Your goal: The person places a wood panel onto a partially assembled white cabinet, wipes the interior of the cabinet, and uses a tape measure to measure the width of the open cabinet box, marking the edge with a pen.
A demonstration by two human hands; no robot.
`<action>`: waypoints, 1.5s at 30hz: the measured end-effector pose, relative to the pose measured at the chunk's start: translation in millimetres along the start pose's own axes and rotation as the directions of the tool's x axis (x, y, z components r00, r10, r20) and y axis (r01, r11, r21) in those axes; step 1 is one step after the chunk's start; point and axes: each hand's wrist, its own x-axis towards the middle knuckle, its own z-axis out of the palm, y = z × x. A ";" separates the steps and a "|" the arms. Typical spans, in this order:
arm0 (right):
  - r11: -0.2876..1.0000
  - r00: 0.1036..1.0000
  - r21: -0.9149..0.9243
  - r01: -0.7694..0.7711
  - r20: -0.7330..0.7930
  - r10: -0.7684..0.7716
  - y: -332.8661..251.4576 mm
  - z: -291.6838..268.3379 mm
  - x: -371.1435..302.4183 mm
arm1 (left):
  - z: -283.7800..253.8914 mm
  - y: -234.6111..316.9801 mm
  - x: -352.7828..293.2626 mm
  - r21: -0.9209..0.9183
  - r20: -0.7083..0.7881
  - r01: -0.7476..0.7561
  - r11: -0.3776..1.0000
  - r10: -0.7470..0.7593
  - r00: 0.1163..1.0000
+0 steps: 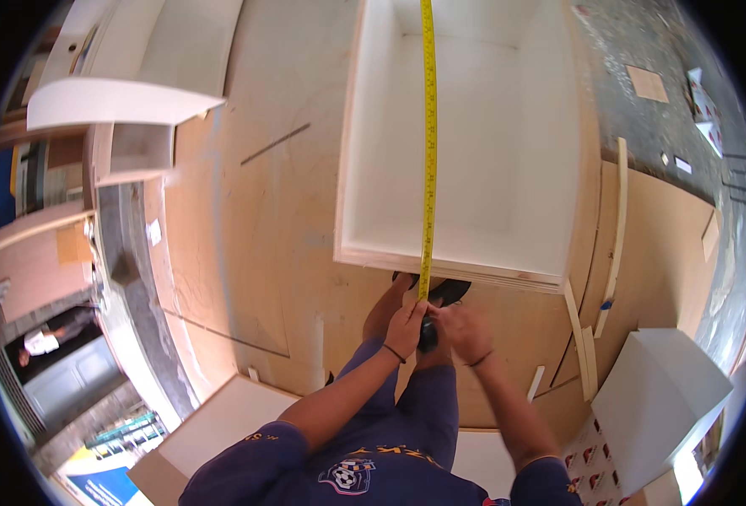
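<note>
A yellow tape measure blade [429,152] runs out straight over a white-lined open wooden cabinet box [495,202], crossing its near edge. My left hand [404,329] is closed on the blade at its near end, and the dark tape case [428,335] hangs just below, between my two hands. My right hand [467,333] is curled beside it, fingertips pressed together close to the blade. Motion blurs this hand a little, and whatever its fingers hold is hidden. The blade's far end lies beyond the top of the picture.
Plywood flooring [280,211] surrounds the box. Thin wooden strips [617,228] lie on the right, near a pale grey box-shaped piece [664,405]. White cabinet parts [128,101] stand at the far left. A dark thin strip [275,143] lies left of the box. Another person [42,340] is visible at far left.
</note>
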 end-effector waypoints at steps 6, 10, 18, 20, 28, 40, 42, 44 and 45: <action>0.754 0.983 -0.646 0.117 -0.032 -0.179 41.0 -62.0 64.3 | -32.2 -0.7 -10.1 -0.008 -0.061 0.007 1.000 -0.007 0.998; 0.776 0.971 -0.608 0.168 0.236 -0.026 67.9 -55.9 72.5 | -61.5 -44.0 0.9 -0.042 -0.042 -0.009 0.999 0.007 0.999; 0.763 0.998 -0.643 0.065 0.034 -0.057 71.6 -37.9 64.4 | -92.5 -28.6 37.2 -0.082 -0.028 0.002 0.997 -0.004 1.000; 0.761 0.995 -0.645 0.072 -0.002 -0.096 68.7 -33.9 59.9 | -93.8 -28.6 41.9 -0.050 -0.048 -0.057 0.997 0.054 0.997; 0.747 0.973 -0.647 0.152 -0.036 -0.229 75.6 -20.7 53.4 | -88.3 -26.6 50.6 -0.080 -0.063 -0.081 0.993 0.076 0.995; 0.753 0.974 -0.637 0.166 -0.012 -0.225 75.8 -21.3 50.9 | -103.1 -22.1 66.9 0.022 -0.038 -0.106 0.994 0.107 0.994; 0.745 0.972 -0.645 0.170 -0.015 -0.234 73.2 -23.1 51.8 | -101.6 -23.0 67.0 -0.024 -0.049 -0.091 0.996 0.090 0.995; 0.746 0.976 -0.645 0.164 -0.003 -0.218 73.0 -23.5 51.4 | -102.0 -23.4 66.8 -0.007 -0.052 -0.083 0.997 0.082 0.995; 0.746 0.978 -0.646 0.164 0.005 -0.210 73.3 -24.1 51.5 | -101.9 -23.3 66.6 0.000 -0.055 -0.078 0.997 0.078 0.995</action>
